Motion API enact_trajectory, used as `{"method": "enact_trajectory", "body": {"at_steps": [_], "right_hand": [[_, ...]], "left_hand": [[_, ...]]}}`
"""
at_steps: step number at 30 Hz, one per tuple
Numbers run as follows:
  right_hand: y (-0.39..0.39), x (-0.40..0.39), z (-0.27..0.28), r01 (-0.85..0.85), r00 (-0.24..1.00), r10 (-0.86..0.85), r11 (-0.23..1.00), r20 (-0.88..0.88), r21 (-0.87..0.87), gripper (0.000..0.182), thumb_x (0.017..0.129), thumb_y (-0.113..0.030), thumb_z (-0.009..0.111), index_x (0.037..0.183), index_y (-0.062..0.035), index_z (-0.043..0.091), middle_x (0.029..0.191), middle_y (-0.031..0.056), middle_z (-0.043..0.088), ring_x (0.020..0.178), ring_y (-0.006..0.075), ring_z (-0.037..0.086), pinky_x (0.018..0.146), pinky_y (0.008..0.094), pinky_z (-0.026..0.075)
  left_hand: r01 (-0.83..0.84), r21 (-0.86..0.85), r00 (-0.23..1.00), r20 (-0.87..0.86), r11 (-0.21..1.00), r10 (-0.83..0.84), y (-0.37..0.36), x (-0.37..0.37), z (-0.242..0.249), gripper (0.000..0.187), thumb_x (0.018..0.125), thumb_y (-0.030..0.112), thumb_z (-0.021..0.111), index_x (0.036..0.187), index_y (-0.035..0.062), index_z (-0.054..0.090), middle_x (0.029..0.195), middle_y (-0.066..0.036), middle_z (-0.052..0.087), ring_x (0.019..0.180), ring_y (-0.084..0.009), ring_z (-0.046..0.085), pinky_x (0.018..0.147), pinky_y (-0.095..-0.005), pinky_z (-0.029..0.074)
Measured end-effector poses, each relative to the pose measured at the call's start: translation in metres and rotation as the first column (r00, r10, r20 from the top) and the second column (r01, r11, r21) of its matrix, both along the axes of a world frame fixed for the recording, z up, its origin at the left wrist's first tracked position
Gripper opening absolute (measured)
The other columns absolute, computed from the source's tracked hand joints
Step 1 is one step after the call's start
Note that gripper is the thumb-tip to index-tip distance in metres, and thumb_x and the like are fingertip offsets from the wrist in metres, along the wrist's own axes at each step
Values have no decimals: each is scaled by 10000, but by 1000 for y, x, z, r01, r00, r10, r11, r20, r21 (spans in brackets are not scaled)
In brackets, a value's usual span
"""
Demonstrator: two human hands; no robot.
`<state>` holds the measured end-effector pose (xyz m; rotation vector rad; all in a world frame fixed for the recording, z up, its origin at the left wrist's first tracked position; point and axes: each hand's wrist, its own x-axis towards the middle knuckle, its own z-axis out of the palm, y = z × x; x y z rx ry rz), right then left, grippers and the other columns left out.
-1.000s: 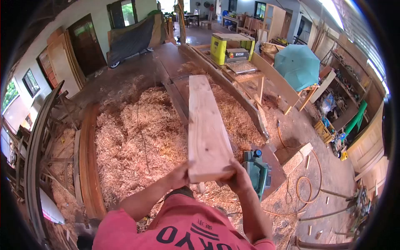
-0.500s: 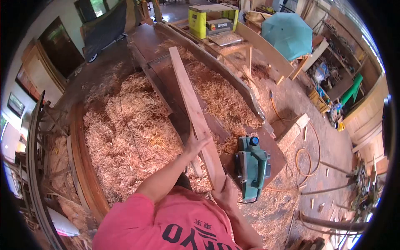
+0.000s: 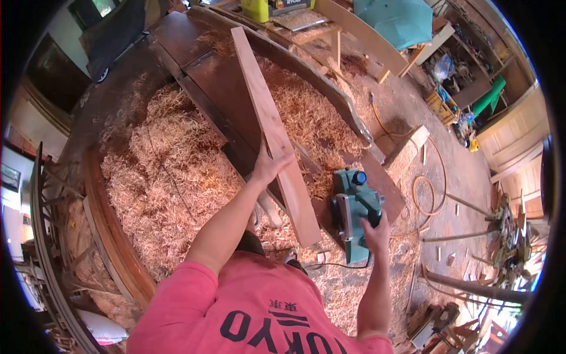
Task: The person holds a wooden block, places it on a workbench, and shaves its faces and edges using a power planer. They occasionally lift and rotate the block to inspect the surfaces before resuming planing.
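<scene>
Clamped under the left hand [image 3: 270, 164], the plank [image 3: 272, 127] is pinned on edge along the dark slab [image 3: 221, 82]; just right of the plank, the green planer [image 3: 354, 212] is gripped by the right hand [image 3: 375, 229]. Firm, steady pressure is needed.

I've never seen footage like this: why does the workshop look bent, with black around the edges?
Head view: a fisheye lens bows straight lines, so the plank curves slightly and the corners go black; soft daylight, no harsh glare; the left hand and right hand on the green planer stay sharp.
</scene>
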<state>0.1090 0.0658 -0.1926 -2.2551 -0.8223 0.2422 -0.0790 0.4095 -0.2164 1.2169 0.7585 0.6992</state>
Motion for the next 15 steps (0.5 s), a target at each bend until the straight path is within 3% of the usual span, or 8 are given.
{"method": "enact_trajectory", "body": {"at_steps": [1,2,3,5,6,9,12,15], "right_hand": [[1,16,2,-21,935,25,1000,-353,15,480,831,-191,785,1224,1,586,1028,123,668,870,232,663,770,377,542],[3,26,2,-35,752,54,998,-657,43,430,843,-178,772,1193,-1,595,965,92,678,776,195,674,691,347,555],[4,25,5,-39,762,73,997,-644,67,369,849,-167,764,1136,2,605,912,72,666,718,171,652,642,324,541],[5,19,8,-56,783,116,992,-611,116,253,861,-147,750,1020,6,626,807,30,642,602,123,608,545,277,512],[10,9,23,-39,770,93,994,-632,99,222,855,-110,728,1018,-6,620,782,24,628,565,118,576,516,281,488],[9,-21,70,105,748,-78,994,-660,3,197,828,-70,711,984,-10,607,740,23,606,544,113,564,496,281,469],[-36,-62,123,160,758,-137,987,-638,-21,203,780,-21,669,970,-2,600,705,30,600,538,112,567,503,266,458],[-63,-118,171,130,807,-162,987,-568,-96,240,758,1,669,992,-3,617,692,40,615,554,114,590,536,259,475]], "left_hand": [[-10,66,999,-52,998,13,2,0,-3,1063,806,205,823,1572,-6,117,1457,-189,431,1236,-283,564,949,-364,556],[-31,246,988,-136,969,66,6,-1,-15,1015,824,266,809,1564,-6,169,1460,-219,431,1242,-314,563,1003,-388,515],[-48,417,965,-216,908,150,8,-2,-17,974,843,327,796,1555,-7,220,1464,-249,431,1249,-345,562,1056,-412,473],[-7,829,836,-302,559,458,8,-5,-22,939,859,318,793,1566,34,244,1489,-266,397,1239,-366,570,1077,-401,455],[-87,821,831,-253,565,495,-4,-6,8,648,919,356,714,1418,11,486,1404,-253,508,1240,-388,567,1126,-415,389],[165,826,935,-306,539,182,0,-24,50,416,949,287,675,1268,26,619,1243,-184,644,1175,-331,621,1042,-422,462],[390,588,911,-358,708,-205,-25,-25,88,293,968,262,636,1154,40,683,1086,-153,697,1061,-313,663,933,-426,511],[474,692,854,-211,545,-475,-65,-13,95,354,988,341,594,1205,71,669,1033,-156,683,925,-337,679,815,-430,535]]}}
